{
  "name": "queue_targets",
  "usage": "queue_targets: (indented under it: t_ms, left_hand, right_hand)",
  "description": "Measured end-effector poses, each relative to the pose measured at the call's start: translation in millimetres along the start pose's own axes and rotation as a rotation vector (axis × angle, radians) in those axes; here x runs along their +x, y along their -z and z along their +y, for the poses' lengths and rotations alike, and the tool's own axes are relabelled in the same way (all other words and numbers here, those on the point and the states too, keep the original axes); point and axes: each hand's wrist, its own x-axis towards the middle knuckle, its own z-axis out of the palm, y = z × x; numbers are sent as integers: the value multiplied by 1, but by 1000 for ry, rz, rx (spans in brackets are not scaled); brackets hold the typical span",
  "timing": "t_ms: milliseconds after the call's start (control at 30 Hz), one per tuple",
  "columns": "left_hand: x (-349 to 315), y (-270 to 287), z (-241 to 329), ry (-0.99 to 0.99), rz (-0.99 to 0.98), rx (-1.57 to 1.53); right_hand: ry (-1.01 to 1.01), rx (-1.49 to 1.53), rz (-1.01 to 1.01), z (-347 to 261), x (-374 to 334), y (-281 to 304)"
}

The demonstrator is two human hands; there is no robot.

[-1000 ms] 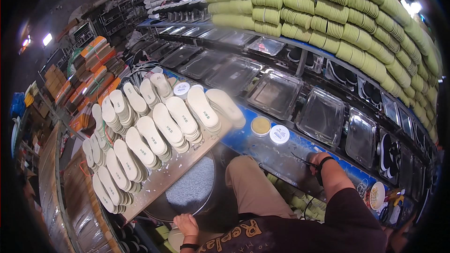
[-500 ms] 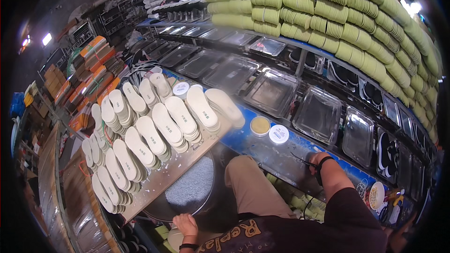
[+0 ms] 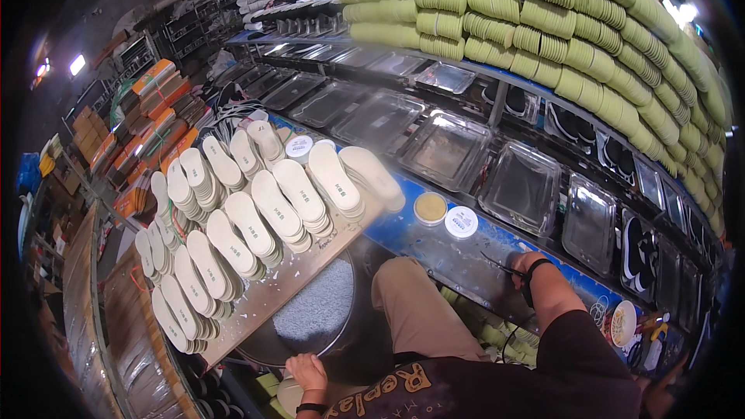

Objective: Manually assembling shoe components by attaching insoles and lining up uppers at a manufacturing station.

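My right hand [image 3: 528,265] rests at the near edge of the blue worktable [image 3: 434,247], closed round a thin, dark, pointed hand tool [image 3: 498,264]. The tool looks like tweezers, though its kind is not certain. My left hand [image 3: 308,372] is low in front of me, fingers curled, beside the rim of a round dark bin [image 3: 365,295]. Whatever it may hold is hidden. Left of centre, stacks of cream insoles [image 3: 230,250] stand in rows on a wooden board [image 3: 268,295]. An open round tub of tan paste [image 3: 431,209] sits beside its white lid [image 3: 462,223].
Beyond the table runs a line of clear plastic trays [image 3: 521,188], some with black shoes [image 3: 639,254]. Stacked yellow-green insoles [image 3: 559,39] fill the shelf above. At the right stand a white bowl [image 3: 623,323] and small tools. Orange cartons [image 3: 159,97] are piled far left.
The trays and the shoes beyond the table have shifted slightly to the left along their line. Both my hands and the insole stacks stay where they were.
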Motion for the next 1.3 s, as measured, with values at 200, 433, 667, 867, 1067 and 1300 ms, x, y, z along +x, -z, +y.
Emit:
queue_targets:
  t_ms: [200, 433, 667, 867, 1067, 1300]
  left_hand:
    - [1, 1, 2, 9, 2, 5]
    - [-1, 0, 0, 7, 2, 7]
    - [0, -1, -1, 11, -1, 3]
    - [-1, 3, 0, 7, 0, 13]
    - [3, 3, 3, -7, 26, -6]
    - [2, 0, 1, -5, 20, 5]
  right_hand:
    - [20, -21, 22, -4, -10, -1]
    - [-4, 15, -2, -2, -4, -1]
    - [-49, -38, -26, 4, 12, 3]
    - [57, -29, 46, -16, -25, 0]
    - [30, 26, 35, -5, -16, 0]
    - [47, -4, 57, -6, -13, 0]
